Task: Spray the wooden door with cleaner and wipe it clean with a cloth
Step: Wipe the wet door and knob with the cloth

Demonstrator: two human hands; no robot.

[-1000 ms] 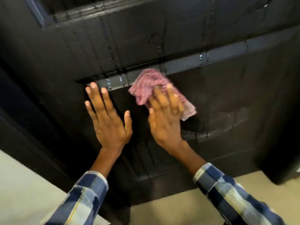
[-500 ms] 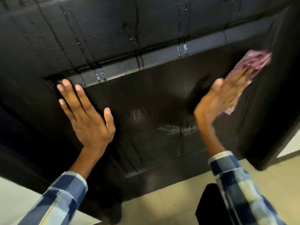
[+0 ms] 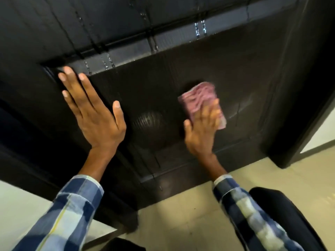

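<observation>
A dark wooden door [image 3: 163, 84] fills most of the head view, with wet drip lines running down its upper rail and a recessed lower panel. My left hand [image 3: 94, 113] lies flat on the door at the panel's left edge, fingers spread, holding nothing. My right hand [image 3: 204, 127] presses a pink patterned cloth [image 3: 199, 98] flat against the right half of the panel. The cloth is blurred by motion. No spray bottle is in view.
Pale tiled floor [image 3: 190, 223] runs under the door's bottom edge. The dark door frame [image 3: 308, 105] stands at the right, with a bright gap beyond it. My dark trouser knee [image 3: 282, 214] shows at the lower right.
My right hand swept the cloth from the panel's upper left out to its far right edge, then back left and down to mid-panel. My left hand stayed flat on the door.
</observation>
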